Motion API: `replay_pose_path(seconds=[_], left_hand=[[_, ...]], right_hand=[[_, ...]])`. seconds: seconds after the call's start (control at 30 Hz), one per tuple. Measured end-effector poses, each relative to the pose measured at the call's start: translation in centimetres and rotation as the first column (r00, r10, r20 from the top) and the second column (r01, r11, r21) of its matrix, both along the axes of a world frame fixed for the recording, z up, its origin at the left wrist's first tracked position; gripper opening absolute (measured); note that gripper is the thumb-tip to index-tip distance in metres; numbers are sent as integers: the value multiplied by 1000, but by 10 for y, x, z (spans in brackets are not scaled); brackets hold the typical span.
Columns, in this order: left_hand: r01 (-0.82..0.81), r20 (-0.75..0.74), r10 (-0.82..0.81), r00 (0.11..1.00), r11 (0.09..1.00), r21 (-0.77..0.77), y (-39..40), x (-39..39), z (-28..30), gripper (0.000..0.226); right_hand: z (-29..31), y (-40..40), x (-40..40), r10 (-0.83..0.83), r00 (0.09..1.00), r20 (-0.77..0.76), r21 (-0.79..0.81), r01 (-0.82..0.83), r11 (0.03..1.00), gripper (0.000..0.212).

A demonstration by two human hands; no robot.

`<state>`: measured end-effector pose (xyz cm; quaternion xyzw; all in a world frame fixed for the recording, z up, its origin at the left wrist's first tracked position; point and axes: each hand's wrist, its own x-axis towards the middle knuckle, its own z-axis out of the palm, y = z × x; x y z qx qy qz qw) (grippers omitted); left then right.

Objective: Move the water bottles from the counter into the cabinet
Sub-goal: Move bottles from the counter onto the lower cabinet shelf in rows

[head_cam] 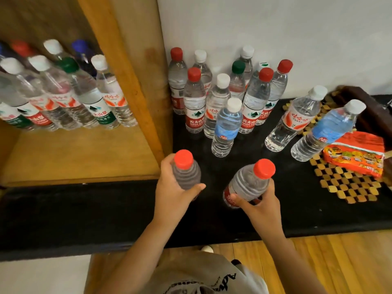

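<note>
Two hands engaged, each curled round a red-capped water bottle. Left hand (174, 188) wrapped about the left bottle (186, 171), thumb across the front, cap toward the camera, long axis near upright. Right hand (257, 201) gripping the right bottle (250, 181) low on its body, thumb over the red label, long axis tilted, cap up and to the right. Both bottles held over the front of the black tabletop (106, 213), just right of the cabinet opening. Further bottles (224, 102) upright on the tabletop against the white wall (275, 24); another group (63, 90) standing on the wooden cabinet shelf (80, 153). Woven mat (347, 183) and orange snack packet (356, 153) at the right. Wooden floor (339, 264) below.
</note>
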<state>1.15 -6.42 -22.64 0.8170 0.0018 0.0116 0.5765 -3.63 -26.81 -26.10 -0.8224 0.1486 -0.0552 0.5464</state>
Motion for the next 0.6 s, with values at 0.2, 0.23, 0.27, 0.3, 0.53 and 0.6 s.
replay_pose_path(seconds=[0.2, 0.23, 0.27, 0.3, 0.53, 0.6], left_hand=[[58, -15, -59, 998, 997, -52, 12, 0, -4, 87], [78, -21, -79, 997, 996, -50, 17, -2, -4, 87], [91, -27, -92, 995, 995, -49, 26, -4, -5, 86], [95, -38, -97, 995, 994, -45, 36, -6, -6, 84], [25, -71, -31, 997, 995, -92, 134, -11, -1, 70], [4, -71, -11, 997, 994, -109, 167, -9, 2, 69]], right_hand=[[2, 25, -13, 36, 998, -45, -61, -39, 997, 76], [3, 30, -15, 44, 998, -46, -71, -47, 996, 75], [3, 37, -16, 51, 998, -47, -74, -55, 996, 75], [3, 46, -17, 57, 997, -48, -72, -60, 996, 74], [4, 123, -7, 153, 987, -50, -46, -155, 987, 68], [8, 150, 1, 207, 978, -37, -12, -207, 978, 66]])
